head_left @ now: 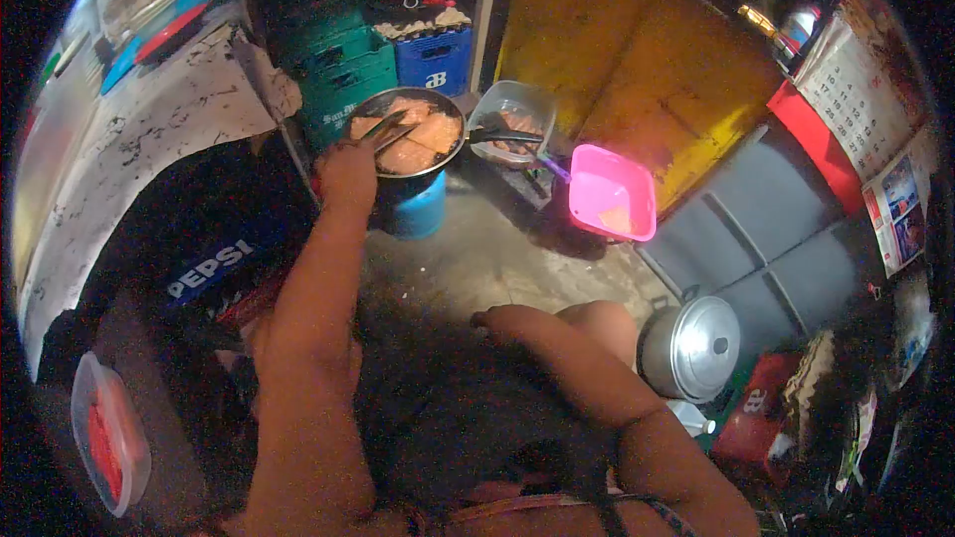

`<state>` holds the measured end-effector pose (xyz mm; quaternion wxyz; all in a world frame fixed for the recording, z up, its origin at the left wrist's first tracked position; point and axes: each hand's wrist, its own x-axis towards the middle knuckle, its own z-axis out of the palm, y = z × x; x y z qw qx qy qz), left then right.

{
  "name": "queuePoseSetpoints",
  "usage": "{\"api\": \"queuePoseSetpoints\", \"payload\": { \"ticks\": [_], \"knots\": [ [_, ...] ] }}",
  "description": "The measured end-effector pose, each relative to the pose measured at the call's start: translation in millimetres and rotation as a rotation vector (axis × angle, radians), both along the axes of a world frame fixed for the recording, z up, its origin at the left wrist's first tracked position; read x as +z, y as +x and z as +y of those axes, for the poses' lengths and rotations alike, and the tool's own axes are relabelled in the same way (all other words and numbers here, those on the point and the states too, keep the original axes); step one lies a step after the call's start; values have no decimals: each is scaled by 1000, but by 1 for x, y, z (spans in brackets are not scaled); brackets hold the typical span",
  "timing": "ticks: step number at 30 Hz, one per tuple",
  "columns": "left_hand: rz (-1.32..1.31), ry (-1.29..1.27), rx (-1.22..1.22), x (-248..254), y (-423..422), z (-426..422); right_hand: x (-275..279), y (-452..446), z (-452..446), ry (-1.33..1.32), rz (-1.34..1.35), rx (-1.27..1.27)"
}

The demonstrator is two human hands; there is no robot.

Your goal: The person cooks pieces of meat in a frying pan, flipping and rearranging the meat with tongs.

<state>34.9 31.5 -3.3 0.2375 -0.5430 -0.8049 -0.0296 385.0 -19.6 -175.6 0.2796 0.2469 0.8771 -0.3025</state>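
Forward stretches the left arm, left hand (345, 174) pinching tongs (391, 130) over orange pieces (428, 139) in the pan (435, 170); right arm bent, right hand (499, 320) near the knee (603, 326), its grip impossible to tell.

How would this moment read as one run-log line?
left hand: grips tongs over pan | right hand: no held object visible | pan: orange pieces inside

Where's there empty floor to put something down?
The bare floor between the blue container, the pink basin and the person's right hand looks free. Behind that it's crowded: frying pan, clear tub and basin bunch close together, and the left hand holds tongs there.
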Motion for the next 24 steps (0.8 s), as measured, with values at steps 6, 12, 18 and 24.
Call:
{"api": "queuePoseSetpoints", "payload": {
  "ticks": [6,12,18,24],
  "knots": [
    [-94,34,0,-1,-2,6,85,-7,-26,-41,43,-118],
    [-114,-5,11,2,-8,2,85,-11,-25,2,-41,-88],
    [-122,-45,24,4,-4,-5,57,-10,-19,1,2,-45],
    [-268,-67,28,18,2,-6,77,-14,-22,-48,23,-71]
  ]
}}
